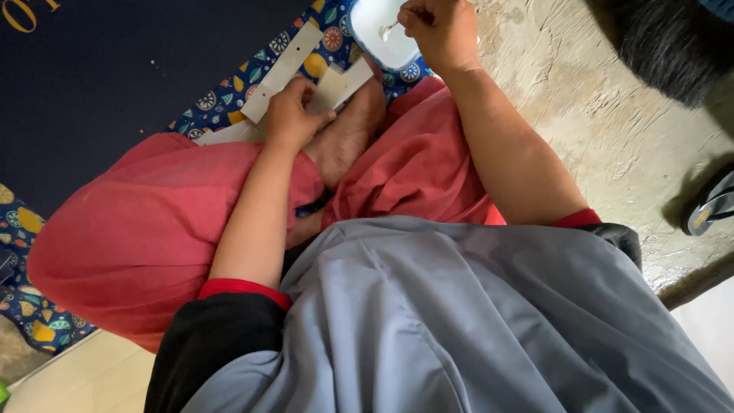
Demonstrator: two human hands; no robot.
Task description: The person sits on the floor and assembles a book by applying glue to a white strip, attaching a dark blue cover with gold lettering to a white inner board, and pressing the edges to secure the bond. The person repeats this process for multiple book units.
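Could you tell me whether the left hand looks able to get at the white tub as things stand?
Probably yes: the left hand rests on a paper strip close by the white tub, with only patterned cloth between, though the right hand already hovers over the tub.

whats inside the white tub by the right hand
The right hand holds a thin stick dipped into the white tub. Only a pale, whitish inside shows. The hand covers part of the opening, so what it contains cannot be told.
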